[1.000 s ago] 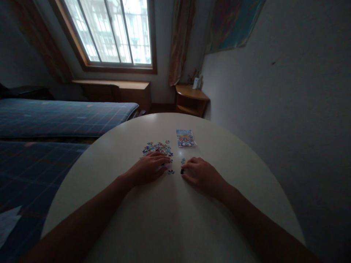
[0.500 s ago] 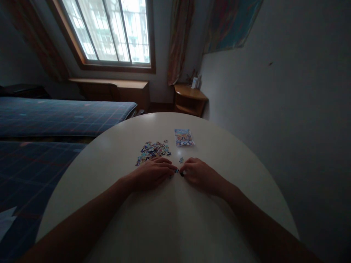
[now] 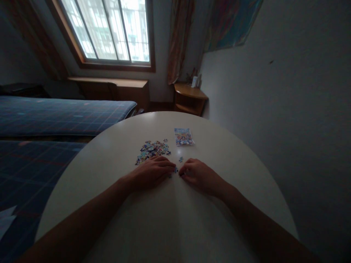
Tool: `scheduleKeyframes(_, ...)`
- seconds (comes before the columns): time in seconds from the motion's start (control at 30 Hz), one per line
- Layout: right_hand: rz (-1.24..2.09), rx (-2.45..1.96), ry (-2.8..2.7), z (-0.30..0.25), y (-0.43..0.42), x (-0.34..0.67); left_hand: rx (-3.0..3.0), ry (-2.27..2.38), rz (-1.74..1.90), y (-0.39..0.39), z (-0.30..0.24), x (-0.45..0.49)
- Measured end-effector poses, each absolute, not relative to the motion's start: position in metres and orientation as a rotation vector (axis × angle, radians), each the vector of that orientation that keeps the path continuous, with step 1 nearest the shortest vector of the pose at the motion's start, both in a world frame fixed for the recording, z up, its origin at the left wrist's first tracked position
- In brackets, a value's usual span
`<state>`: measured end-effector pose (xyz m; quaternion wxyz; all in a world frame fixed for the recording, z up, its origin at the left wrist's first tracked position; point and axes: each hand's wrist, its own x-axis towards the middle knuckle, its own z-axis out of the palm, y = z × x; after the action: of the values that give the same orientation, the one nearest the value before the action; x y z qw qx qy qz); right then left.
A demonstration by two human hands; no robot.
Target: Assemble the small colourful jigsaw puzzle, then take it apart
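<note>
My left hand (image 3: 155,171) lies on the table with its fingers stretched out, fingertips resting against a small jigsaw piece (image 3: 176,170). Another piece (image 3: 170,175) shows partly beneath those fingers. Across a narrow gap, my right hand (image 3: 199,176) is closed in a pinch on a dark jigsaw piece (image 3: 180,175), mostly covered by the fingers. A loose light-blue jigsaw piece (image 3: 181,159) lies just beyond both hands. Behind my left hand spreads a heap of mixed jigsaw pieces (image 3: 153,149), its near edge partly hidden by the hand.
A colourful picture sheet (image 3: 184,137) lies beyond the loose piece on the round white table (image 3: 219,146). To the left are beds with blue plaid covers (image 3: 63,115). A wooden corner shelf (image 3: 191,91) stands past the far edge, and a wall runs along the right.
My right fingers have shifted slightly at the small pieces, and the dark piece between them is now more hidden. My left hand has barely moved. The heap and sheet stay put.
</note>
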<state>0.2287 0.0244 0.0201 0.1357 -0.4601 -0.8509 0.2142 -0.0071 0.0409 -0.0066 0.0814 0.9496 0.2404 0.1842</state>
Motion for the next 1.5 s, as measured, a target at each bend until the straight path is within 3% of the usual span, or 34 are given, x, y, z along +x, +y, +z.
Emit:
scheduleKeyframes(0.7, 0.722, -1.604, -2.379, 0.026, 0.026, 0.239, 2.847, 0.787, 0.481, 0.03, -0.004, 0.002)
scheduleKeyframes(1.5, 0.659, -1.571, -2.319, 0.02, 0.024, 0.229, 2.809, 0.739, 0.43, 0.025, 0.001, 0.007)
